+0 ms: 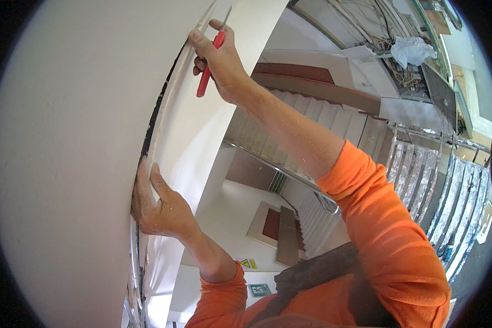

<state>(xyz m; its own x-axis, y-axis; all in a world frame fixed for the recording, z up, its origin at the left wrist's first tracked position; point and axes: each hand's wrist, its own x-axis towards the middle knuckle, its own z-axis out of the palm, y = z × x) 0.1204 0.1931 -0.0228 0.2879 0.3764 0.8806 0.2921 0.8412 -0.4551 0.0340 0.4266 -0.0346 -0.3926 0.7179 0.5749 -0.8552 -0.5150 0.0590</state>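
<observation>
— Two hands to log. From the left?
— Pale panel (pixel 76 164), then the dark gap (pixel 159 104). My left hand (pixel 164 210) lies along it, thumb spread from straight fingers, probably steadying the pale strip (pixel 172 90) just right of the gap.
— Next?
— My right hand (pixel 217 57), higher up, closes round a red-handled knife (pixel 203 82), blade upward, presumably tucked thus to free the thumb at the strip's edge. Whether thumb and finger pinch the strip, I cannot tell.

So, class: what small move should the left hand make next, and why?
Probably slide the left hand up along the pale strip, pressing: its fingers lie at that strip's edge, and above them in view a dark gap shows. The right hand holds a red-handled tool.
</observation>
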